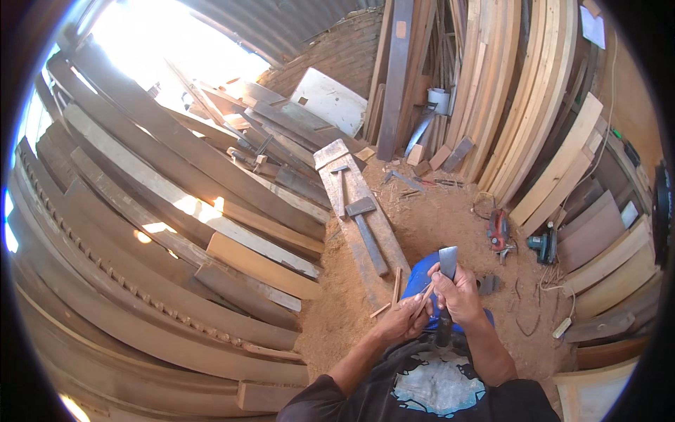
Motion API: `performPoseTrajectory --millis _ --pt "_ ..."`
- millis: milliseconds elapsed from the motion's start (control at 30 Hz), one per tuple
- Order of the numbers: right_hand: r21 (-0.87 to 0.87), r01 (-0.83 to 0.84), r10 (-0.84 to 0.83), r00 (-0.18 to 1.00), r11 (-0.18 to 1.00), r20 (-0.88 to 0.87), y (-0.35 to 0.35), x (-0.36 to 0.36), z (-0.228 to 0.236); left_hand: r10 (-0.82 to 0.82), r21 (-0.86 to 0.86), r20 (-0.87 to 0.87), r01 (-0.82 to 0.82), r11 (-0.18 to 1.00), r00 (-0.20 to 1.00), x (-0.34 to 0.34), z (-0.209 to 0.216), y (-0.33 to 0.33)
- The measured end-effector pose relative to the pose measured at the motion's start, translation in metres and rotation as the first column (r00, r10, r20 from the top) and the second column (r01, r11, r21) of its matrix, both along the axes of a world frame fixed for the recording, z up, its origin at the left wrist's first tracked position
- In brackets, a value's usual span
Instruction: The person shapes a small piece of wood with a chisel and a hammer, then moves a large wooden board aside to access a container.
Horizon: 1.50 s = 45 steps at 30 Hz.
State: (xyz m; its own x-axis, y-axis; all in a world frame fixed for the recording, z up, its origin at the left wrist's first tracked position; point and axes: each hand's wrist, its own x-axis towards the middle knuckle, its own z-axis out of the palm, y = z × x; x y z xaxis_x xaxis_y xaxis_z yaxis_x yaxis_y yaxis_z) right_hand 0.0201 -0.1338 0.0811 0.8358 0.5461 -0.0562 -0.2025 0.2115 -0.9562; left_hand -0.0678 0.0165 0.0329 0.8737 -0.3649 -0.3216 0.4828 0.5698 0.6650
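Observation:
My right hand (460, 292) is closed round a chisel (448, 257), its broad steel blade pointing up and its dark handle running down toward my lap. My left hand (401, 318), just beside it, pinches a thin wooden strip (425, 299) that reaches to the chisel's blade side. Whether strip and blade touch cannot be made out. Ahead of my knees lies a worn plank (385, 219). On it rest a claw hammer (339, 188) and a larger mallet-like hammer (367, 239). Thin wooden sticks (396, 287) lie at the plank's near end.
Long boards (169, 281) are stacked along the left; tall planks (485, 91) lean at the back right. A red power tool (498, 231) and a green one (543, 246) sit on the sawdust-covered floor (450, 218) to the right. A metal square (404, 178) lies farther off.

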Motion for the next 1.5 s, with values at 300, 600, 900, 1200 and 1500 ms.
performPoseTrajectory --millis 300,600,900,1200,1500 --pt "0.261 0.233 -0.149 0.941 0.937 -0.305 0.022 -0.016 -0.012 0.324 0.220 0.142 -0.349 0.911 0.935 0.025 -0.012 0.007" --pt "0.334 -0.053 0.228 0.828 0.941 -0.512 0.035 -0.063 0.009 0.216 0.599 0.353 -0.397 0.695 0.910 0.030 0.011 0.026" --pt "0.306 0.148 -0.048 0.949 0.941 -0.310 -0.036 -0.059 0.054 0.005 0.765 0.289 -0.234 0.600 0.957 -0.069 -0.028 0.026" --pt "0.317 -0.046 0.205 0.847 0.947 -0.491 0.034 -0.052 0.010 0.353 0.405 0.241 -0.424 0.810 0.904 0.042 0.023 0.020" --pt "0.299 0.092 0.047 0.903 0.950 -0.427 0.000 -0.071 0.027 -0.044 0.789 0.361 -0.280 0.547 0.932 -0.006 0.018 0.005"
